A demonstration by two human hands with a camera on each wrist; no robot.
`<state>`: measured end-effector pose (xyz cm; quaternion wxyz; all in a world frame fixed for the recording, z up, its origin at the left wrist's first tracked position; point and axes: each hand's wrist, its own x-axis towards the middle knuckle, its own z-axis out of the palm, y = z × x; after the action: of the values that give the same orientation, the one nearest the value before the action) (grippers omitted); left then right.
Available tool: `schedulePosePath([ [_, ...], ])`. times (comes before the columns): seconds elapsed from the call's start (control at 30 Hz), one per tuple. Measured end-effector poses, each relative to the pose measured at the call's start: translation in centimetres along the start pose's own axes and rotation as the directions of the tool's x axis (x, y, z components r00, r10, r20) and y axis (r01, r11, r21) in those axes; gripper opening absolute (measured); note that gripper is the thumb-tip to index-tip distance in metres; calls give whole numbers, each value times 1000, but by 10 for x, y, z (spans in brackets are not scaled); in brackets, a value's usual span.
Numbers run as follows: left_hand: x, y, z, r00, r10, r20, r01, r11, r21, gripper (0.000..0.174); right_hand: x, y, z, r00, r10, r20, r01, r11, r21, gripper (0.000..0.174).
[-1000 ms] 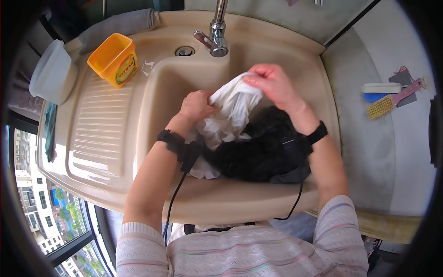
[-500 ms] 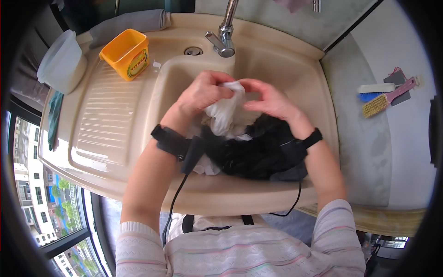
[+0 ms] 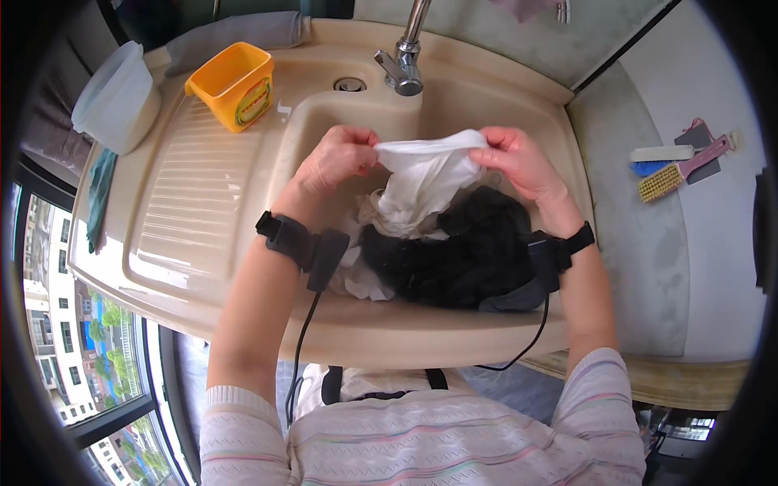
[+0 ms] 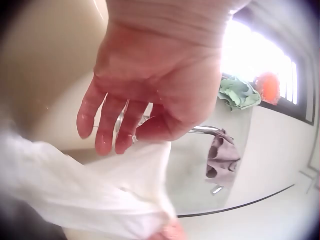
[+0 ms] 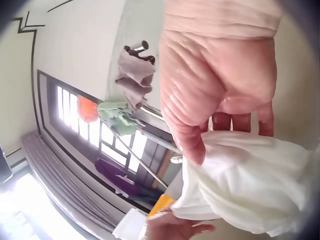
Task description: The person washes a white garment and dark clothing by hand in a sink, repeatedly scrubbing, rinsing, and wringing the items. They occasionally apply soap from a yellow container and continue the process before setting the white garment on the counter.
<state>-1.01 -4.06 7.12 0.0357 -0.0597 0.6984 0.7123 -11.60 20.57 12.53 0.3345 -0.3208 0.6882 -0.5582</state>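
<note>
I see the left hand (image 3: 336, 159) pinching one end of a white cloth (image 3: 429, 174) and the right hand (image 3: 524, 164) gripping the other, its upper edge stretched between them over the sink (image 3: 421, 344). Black cloth (image 3: 458, 259) lies below the hands, the tap (image 3: 405, 71) stands beyond them, and a yellow tub (image 3: 220, 99) sits left of the left hand.

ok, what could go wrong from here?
1. Slip: the left hand and right hand pinch the white cloth near its edge, and the skin looks wet, so a corner could slide free.
2. Mix-up: the black cloth lies close by in the sink, so the white one may drop onto it and perhaps pick up lint.
3. Snag: the left wrist's cable hangs past the sink's front rim; a wide pull might catch it.
</note>
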Motion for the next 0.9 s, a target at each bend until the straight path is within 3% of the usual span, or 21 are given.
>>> schedulePosePath([
  [0.03,-2,7,3,1000,2,-4,-2,1000,-1,8,2,8,2,1000,-2,4,2,1000,-2,21],
  [0.1,-7,30,19,998,21,63,-5,971,-238,7,4,20,11,983,153,97,-155,988,15,32],
  [0.13,-5,37,28,994,33,101,-11,978,-210,8,8,27,18,978,145,149,-136,988,-72,40],
  [0.23,4,43,38,991,83,103,-56,970,-237,11,16,18,52,987,-14,163,69,939,-338,30],
  [0.27,6,38,36,996,77,36,-64,961,-270,13,17,17,51,987,-16,162,70,940,-333,30],
  [0.3,7,30,32,996,76,38,-63,962,-266,13,20,16,48,995,56,86,-37,977,-211,27],
  [0.33,7,21,26,997,70,-30,-75,980,-186,16,21,13,43,990,139,19,-137,987,-81,24],
  [0.37,5,17,24,993,71,-98,-82,991,-105,19,21,10,38,990,137,17,-135,987,-82,24],
  [0.4,2,11,24,995,-35,-93,35,999,4,32,20,5,34,995,83,-61,-83,996,-6,22],
  [0.43,-2,3,30,995,-34,-92,35,999,4,32,19,1,32,989,34,-142,-25,997,67,21],
  [0.5,-7,-14,46,997,-52,-49,70,855,514,44,19,-7,36,977,-5,-213,28,994,105,18],
  [0.53,-6,-19,53,997,-51,-53,71,855,514,44,19,-11,37,972,-31,-234,64,989,134,17],
  [0.6,-2,-29,64,990,25,-140,81,706,703,43,19,-21,36,966,-59,-252,101,983,156,17],
  [0.7,7,-34,52,982,1,-189,112,801,588,37,14,-35,21,951,-128,-281,180,969,168,15],
  [0.73,4,-35,44,979,-2,-204,100,876,471,34,11,-40,7,926,-158,-344,215,967,134,15],
  [0.87,7,-38,10,984,-54,-171,104,949,298,23,-5,-48,-32,813,-199,-547,324,935,142,16],
  [0.9,5,-29,7,985,-40,-171,52,996,66,18,-8,-47,-42,814,-199,-546,324,935,142,16],
])
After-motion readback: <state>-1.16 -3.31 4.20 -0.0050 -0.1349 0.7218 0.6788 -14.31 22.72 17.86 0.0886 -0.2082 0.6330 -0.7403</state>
